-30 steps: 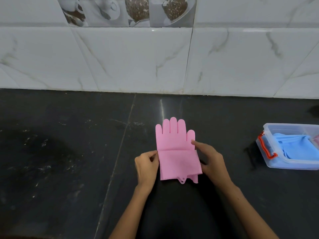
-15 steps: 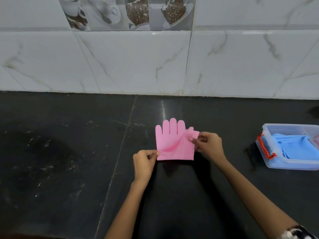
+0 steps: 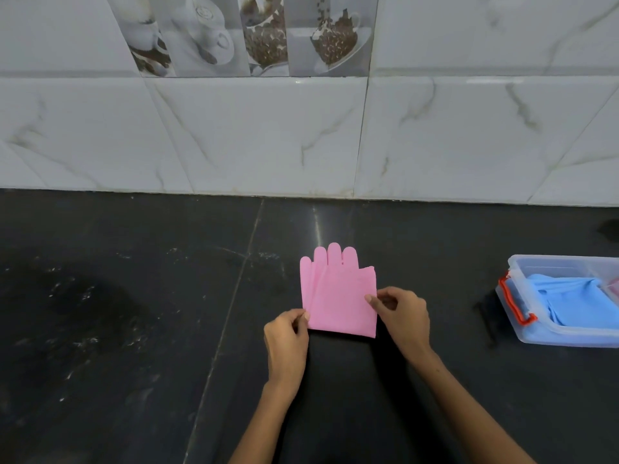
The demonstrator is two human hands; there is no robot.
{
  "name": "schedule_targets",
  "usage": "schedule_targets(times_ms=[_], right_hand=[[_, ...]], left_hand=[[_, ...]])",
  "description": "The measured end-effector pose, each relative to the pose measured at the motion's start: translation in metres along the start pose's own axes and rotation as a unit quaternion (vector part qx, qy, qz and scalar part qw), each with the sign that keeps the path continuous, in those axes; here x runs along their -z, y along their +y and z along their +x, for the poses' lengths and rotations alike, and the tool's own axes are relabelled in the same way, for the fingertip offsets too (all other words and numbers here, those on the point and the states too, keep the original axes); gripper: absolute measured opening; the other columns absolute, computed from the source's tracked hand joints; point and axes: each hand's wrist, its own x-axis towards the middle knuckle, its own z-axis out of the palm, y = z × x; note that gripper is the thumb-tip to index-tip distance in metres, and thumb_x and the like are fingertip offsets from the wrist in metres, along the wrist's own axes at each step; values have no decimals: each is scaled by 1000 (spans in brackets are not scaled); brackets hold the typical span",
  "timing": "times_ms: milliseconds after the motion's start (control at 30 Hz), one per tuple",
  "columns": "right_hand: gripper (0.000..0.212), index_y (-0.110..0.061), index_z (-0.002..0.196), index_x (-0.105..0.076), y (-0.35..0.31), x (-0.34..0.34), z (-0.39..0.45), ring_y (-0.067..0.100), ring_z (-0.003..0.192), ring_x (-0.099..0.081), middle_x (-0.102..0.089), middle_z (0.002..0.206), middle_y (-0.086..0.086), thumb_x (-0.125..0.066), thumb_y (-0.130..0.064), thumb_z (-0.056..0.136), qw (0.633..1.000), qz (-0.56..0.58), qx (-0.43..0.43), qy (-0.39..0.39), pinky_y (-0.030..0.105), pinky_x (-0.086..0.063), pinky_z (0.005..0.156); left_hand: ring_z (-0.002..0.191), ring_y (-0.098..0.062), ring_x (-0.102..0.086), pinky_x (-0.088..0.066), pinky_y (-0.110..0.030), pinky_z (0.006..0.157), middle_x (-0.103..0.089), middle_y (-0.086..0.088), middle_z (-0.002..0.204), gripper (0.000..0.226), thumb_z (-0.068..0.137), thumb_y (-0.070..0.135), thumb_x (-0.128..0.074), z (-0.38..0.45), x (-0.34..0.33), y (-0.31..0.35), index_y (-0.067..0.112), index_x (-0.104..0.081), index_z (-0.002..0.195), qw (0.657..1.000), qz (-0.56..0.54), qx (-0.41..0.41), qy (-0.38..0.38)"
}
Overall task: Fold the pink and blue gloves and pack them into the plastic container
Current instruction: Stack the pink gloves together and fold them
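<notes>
Nearest the camera, two bare forearms reach up from the bottom edge over the black stone countertop (image 3: 100,329). The left hand (image 3: 286,336) sits at the near left corner of the folded pink glove (image 3: 338,299), its thumb and fingers curled and pinching that corner. The right hand (image 3: 403,316) is at the glove's right edge, fingers bent, thumb and forefinger nipping the edge of the top layer about halfway up its side.

The pink glove lies flat on the countertop between the two hands, doubled over into a rough square. Its cuff half is laid over the palm, so only the finger tips stick out past the far edge of the fold, pointing toward the wall.

Well to the right of the pink glove, at the picture's edge, stands a clear plastic container (image 3: 522,333) with an orange-red latch handle (image 3: 512,301) on the end facing the glove. A blue glove (image 3: 569,296) lies inside it, and a sliver of something pink shows at its far right, too cropped to identify.

Beyond the pink glove, the countertop meets a wall of white marbled tiles (image 3: 251,135), with a band of coffee-cup picture tiles (image 3: 251,31) above it.
</notes>
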Motion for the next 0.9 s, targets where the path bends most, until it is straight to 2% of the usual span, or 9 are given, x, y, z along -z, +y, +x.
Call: schedule_targets(times_ms=[100,133,267,400,533,700,833,900], right_hand=[[16,-16,90,-73,-6,-6,1,7,73,-62,-67,81,-7,-72,-30,80,999,15,15,40,31,-56,69],[15,-16,88,-73,-8,-8,1,6,71,-62,-66,79,-8,-73,-28,79,998,20,22,49,30,-55,67],[9,-19,80,-72,-13,-16,8,6,68,-62,-68,75,-8,-76,-27,76,997,36,13,68,30,-53,63],[15,-17,76,-67,-11,-26,12,11,69,-60,-65,78,-5,-75,-29,76,997,12,-20,78,28,-49,59],[14,-19,77,-65,-9,-31,13,10,70,-56,-60,88,-4,-74,-30,78,996,-17,-6,88,22,-42,56],[12,-18,83,-67,-8,-28,17,12,77,-59,-67,85,-4,-74,-27,78,994,-39,21,96,29,-51,62],[26,-15,100,-68,-6,-27,22,15,84,-61,-69,91,-1,-75,-24,77,996,-12,2,90,36,-54,73],[24,-15,99,-70,-6,-26,25,17,86,-60,-69,93,1,-75,-24,77,996,-25,2,81,41,-52,80]], left_hand=[[67,-11,-62,-54,-27,64,-67,-2,75,12,89,16,-64,-5,-3,2,10,-74,91,999,11,-42,11],[65,-11,-61,-54,-29,63,-65,-1,72,11,88,19,-66,-6,-3,2,10,-74,89,999,16,-50,14],[63,-10,-56,-50,-25,62,-58,-1,76,8,84,14,-71,-3,-4,-2,6,-72,83,997,47,-55,27],[54,-15,-52,-48,-33,53,-56,-3,64,24,87,17,-68,1,-4,-2,6,-61,67,994,95,-51,15],[55,-12,-55,-50,-29,52,-59,0,64,25,89,28,-64,7,-3,0,10,-60,72,987,155,-36,-6],[75,-13,-54,-48,-28,61,-59,2,80,25,88,37,-63,17,-9,8,13,-60,83,984,178,-25,8],[79,-12,-51,-36,-23,61,-57,4,83,17,88,30,-64,27,-16,15,16,-59,81,991,129,6,27],[80,-12,-50,-32,-21,60,-55,6,82,16,87,26,-65,30,-18,15,18,-55,77,995,91,29,34]])
